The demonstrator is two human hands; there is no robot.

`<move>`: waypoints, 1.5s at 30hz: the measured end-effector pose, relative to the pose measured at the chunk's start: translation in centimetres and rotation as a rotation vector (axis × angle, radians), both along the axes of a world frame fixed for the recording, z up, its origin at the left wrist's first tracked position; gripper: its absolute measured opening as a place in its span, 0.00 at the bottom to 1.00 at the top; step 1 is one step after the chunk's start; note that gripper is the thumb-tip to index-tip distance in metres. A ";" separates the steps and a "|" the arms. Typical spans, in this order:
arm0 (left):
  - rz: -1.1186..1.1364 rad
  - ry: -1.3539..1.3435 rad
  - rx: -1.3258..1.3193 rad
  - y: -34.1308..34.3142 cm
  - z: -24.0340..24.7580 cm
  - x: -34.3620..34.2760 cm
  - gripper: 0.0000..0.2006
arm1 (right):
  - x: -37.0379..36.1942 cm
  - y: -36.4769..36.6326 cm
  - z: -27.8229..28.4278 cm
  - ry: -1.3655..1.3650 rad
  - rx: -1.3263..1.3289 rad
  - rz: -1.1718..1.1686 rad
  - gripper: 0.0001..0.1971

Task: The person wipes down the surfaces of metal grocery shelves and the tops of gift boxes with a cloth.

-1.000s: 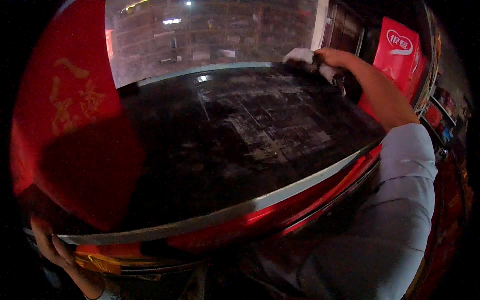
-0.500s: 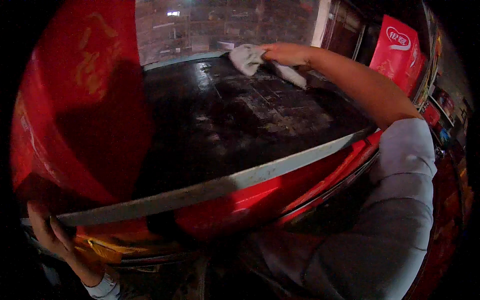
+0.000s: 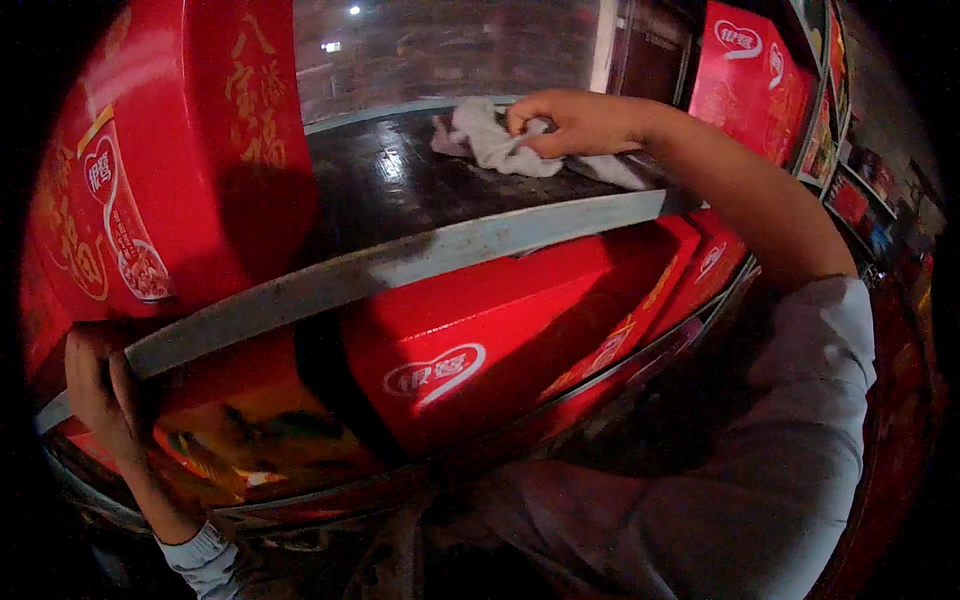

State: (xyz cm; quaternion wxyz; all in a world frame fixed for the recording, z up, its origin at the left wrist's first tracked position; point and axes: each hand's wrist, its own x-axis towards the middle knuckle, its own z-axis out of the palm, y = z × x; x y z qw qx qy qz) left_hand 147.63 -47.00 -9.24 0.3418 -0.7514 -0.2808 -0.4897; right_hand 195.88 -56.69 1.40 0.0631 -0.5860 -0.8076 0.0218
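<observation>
Toward the far side of a dark shelf board (image 3: pixel 370 215), my right hand (image 3: pixel 575 122) is closed on a crumpled whitish cloth (image 3: pixel 492 138) that lies against the surface. The board looks smudged and has a shiny patch of reflected light. At the far left, my left hand (image 3: pixel 100 385) is wrapped over the shelf's pale metal front edge (image 3: pixel 420 255), with some fingers hidden behind it. A tall red gift box (image 3: pixel 235 120) stands on the board close above my left hand.
On the tier below stand red cartons (image 3: pixel 480 350) and a yellow-brown box (image 3: pixel 250 450). Another red box (image 3: pixel 740 80) stands at the far right, beside shelves of goods (image 3: pixel 870 210). A greyish wall panel (image 3: pixel 450 50) rises behind the board.
The view has tilted, so the lower cartons show more. My right hand has shifted with the cloth, which looks more bunched. The left hand keeps its hold on the edge.
</observation>
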 end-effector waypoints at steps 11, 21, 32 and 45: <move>-0.041 0.019 0.004 1.8 -0.3 0.0 0.06 | 5.4 -19.7 6.4 -1.102 -0.034 -0.971 0.17; -0.162 -0.002 0.045 -0.4 0.7 2.6 0.07 | -8.5 -5.7 3.1 -0.273 0.208 0.056 0.21; -0.176 0.003 0.206 -1.8 0.2 3.7 0.09 | 5.3 -6.9 -0.9 -0.245 0.093 -0.427 0.22; -0.139 -0.129 -0.238 4.6 0.1 -4.2 0.14 | 9.5 2.3 0.8 -0.168 0.152 0.216 0.20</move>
